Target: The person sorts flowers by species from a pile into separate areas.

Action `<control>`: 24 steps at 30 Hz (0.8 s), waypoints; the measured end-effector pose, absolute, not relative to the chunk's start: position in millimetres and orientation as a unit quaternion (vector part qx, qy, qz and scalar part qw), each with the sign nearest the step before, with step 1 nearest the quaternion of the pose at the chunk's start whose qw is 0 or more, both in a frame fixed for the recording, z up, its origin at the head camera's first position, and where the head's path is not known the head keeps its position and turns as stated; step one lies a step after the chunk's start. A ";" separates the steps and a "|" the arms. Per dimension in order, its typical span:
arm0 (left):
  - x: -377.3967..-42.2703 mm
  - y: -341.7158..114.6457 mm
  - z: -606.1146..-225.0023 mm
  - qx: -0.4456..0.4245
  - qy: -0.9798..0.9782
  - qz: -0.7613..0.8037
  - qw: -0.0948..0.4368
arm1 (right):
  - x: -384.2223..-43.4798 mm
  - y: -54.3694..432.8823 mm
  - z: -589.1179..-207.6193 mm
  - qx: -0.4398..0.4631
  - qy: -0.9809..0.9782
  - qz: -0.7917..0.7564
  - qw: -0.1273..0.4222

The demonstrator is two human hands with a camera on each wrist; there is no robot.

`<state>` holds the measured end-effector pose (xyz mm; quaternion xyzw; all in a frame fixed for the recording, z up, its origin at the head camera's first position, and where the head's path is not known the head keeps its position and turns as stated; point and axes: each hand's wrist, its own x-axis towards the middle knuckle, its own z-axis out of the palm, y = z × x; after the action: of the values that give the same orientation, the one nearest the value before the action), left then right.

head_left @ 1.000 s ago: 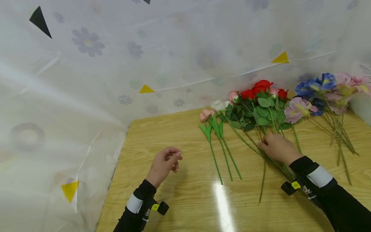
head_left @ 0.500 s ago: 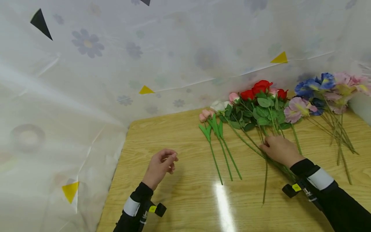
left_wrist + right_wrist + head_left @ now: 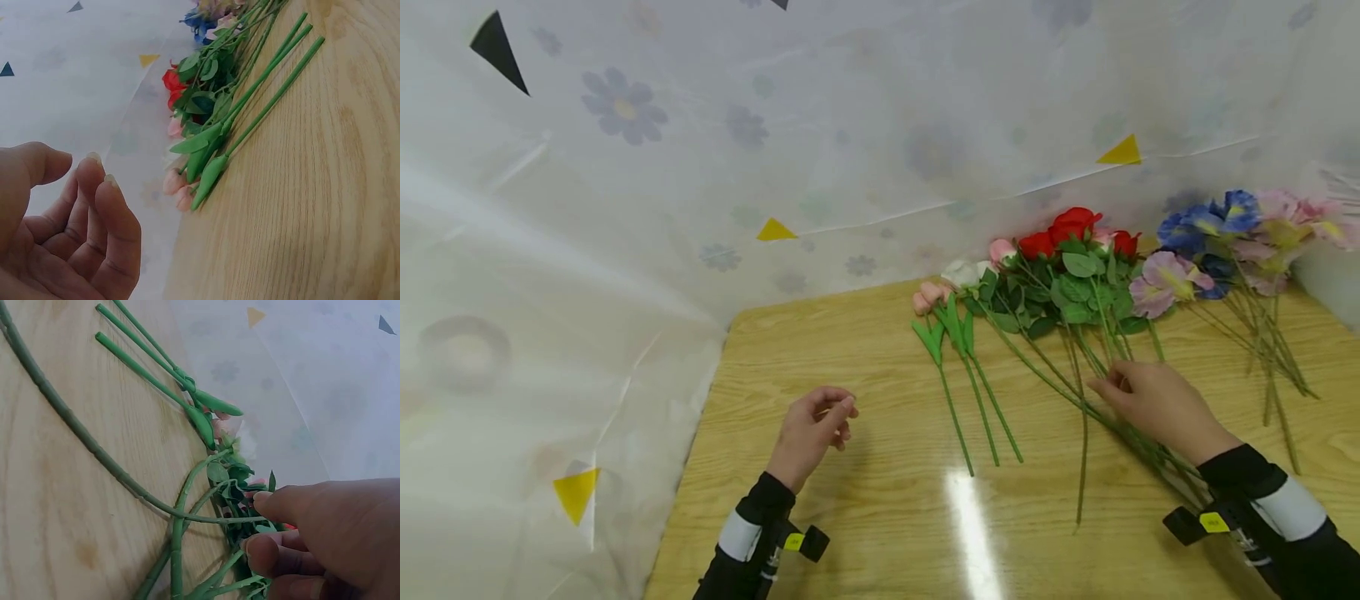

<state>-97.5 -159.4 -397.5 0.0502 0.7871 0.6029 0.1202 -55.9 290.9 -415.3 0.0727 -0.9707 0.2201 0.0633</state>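
My right hand (image 3: 1161,408) hovers over the crossing green stems of the roses (image 3: 1075,223), thumb and index finger apart. In the right wrist view, one long stem (image 3: 94,449) runs up to the gap between my right thumb and fingers, which do not close round it. The rose heads are red, pink and white, with leafy green stalks. My left hand (image 3: 808,433) holds nothing, its fingers loosely curled above the table's left part. Between the hands lie three pale pink tulips (image 3: 953,325) with smooth green stems, roughly side by side.
Blue irises (image 3: 1232,212) and pink-lilac irises (image 3: 1165,283) lie at the back right, their thin stems crossing toward the front. The wood-grain table (image 3: 820,350) meets a pale flower-printed sheet (image 3: 850,125) behind and on the left. Yellow triangles (image 3: 1123,152) mark the sheet.
My right hand has drawn back to the right and nearer, and its thumb and index finger have parted. One rose stem has shifted slightly right. The left hand has moved slightly left.
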 end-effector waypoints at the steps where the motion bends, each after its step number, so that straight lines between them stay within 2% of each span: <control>1: -97.9 -156.4 -398.3 0.061 0.791 0.597 0.120 | -54.3 290.8 -416.8 0.075 -0.970 0.219 0.070; 4: -100.6 -138.0 -400.6 0.136 0.828 0.533 0.108 | -50.5 289.8 -420.1 0.078 -0.968 0.224 0.080; 9: -105.0 -86.8 -407.6 0.346 0.905 0.247 0.023 | -44.9 275.3 -422.3 0.071 -0.962 0.259 0.047; 12: -106.6 -49.8 -414.2 0.414 0.905 0.099 0.018 | -41.7 264.4 -426.4 0.079 -0.959 0.265 0.055; 14: -106.8 -27.7 -418.2 0.420 0.905 0.027 0.052 | -40.8 259.0 -430.2 0.087 -0.958 0.264 0.067; 18: -106.9 -1.6 -425.9 0.422 0.901 -0.072 0.070 | -39.3 253.0 -431.3 0.085 -0.959 0.262 0.058; 24: -112.7 -2.8 -428.2 0.427 0.900 -0.060 0.066 | -35.9 253.9 -428.1 0.081 -0.959 0.268 0.047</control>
<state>-112.7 -2.8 -428.2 0.4267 0.9000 -0.0600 0.0657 -35.9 253.9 -428.1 0.0814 -0.9588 0.2680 0.0474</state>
